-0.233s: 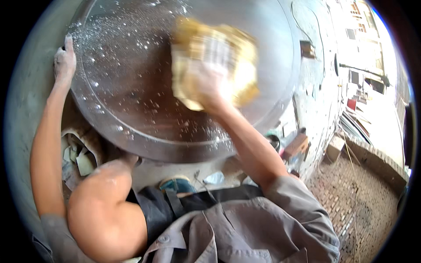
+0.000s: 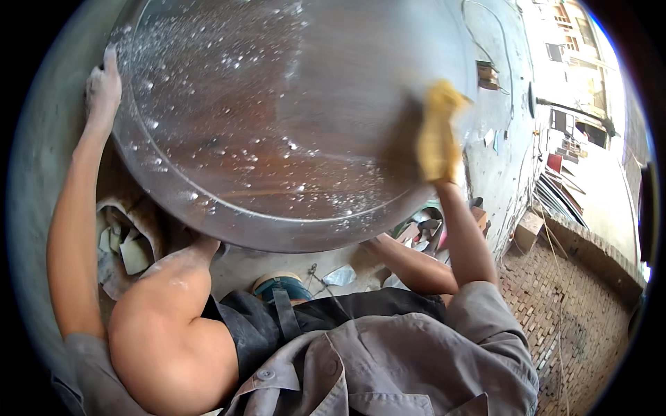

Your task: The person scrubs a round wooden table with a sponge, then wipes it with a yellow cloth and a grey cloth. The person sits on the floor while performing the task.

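A large round brown wooden tabletop (image 2: 333,173) fills the upper middle, tilted toward me, with a ring line near its edge. White powder specks dot its left and lower parts; the upper right looks smoother and wiped. At the left rim my left hand (image 2: 103,91) grips the edge, thumb pointing up, its other fingers partly hidden. My right hand (image 2: 451,177) is closed on a crumpled yellow cloth (image 2: 438,132) at the tabletop's right side. The cloth is blurred by motion and covers most of that hand.
Below the tabletop lie a blue-green round container (image 2: 281,286) and a clear plastic scrap (image 2: 339,276). A sack of scraps (image 2: 132,239) sits left, beside my bent knee. A small box (image 2: 488,75) and wires are at right, with brick paving (image 2: 569,312) beyond.
My right hand has swept the yellow cloth from the tabletop's middle to its right side. Powder has gone from the swept middle area. My left hand stays at the rim.
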Available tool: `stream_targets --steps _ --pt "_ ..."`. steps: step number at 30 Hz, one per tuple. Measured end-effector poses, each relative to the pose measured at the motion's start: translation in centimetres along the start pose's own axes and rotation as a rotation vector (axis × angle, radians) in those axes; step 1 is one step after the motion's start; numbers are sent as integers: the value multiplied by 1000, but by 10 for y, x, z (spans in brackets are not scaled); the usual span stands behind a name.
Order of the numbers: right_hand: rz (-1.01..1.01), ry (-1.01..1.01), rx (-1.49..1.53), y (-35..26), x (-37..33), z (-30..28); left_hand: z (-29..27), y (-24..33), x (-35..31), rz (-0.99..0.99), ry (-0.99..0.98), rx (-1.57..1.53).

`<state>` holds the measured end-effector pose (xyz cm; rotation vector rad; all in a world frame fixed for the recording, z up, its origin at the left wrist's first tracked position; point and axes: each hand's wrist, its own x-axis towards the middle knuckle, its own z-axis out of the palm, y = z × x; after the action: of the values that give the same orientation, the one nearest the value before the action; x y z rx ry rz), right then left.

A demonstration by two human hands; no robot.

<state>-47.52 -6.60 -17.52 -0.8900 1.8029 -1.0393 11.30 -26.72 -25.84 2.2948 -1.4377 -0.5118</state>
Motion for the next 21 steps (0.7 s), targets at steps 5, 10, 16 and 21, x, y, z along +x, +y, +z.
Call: stream_targets --steps 5,10,16,21 --pt "-663 88 -1311 31 -61 113 2 18 -9 -33 54 40" --pt "-735 -302 -1058 -16 -78 153 2 1 -3 -31 26 35" --pt "-544 -197 -1327 7 -109 99 0 29 -16 -36 21 -21" --pt "-847 -262 -932 -38 -133 281 4 22 -13 -34 30 -37"
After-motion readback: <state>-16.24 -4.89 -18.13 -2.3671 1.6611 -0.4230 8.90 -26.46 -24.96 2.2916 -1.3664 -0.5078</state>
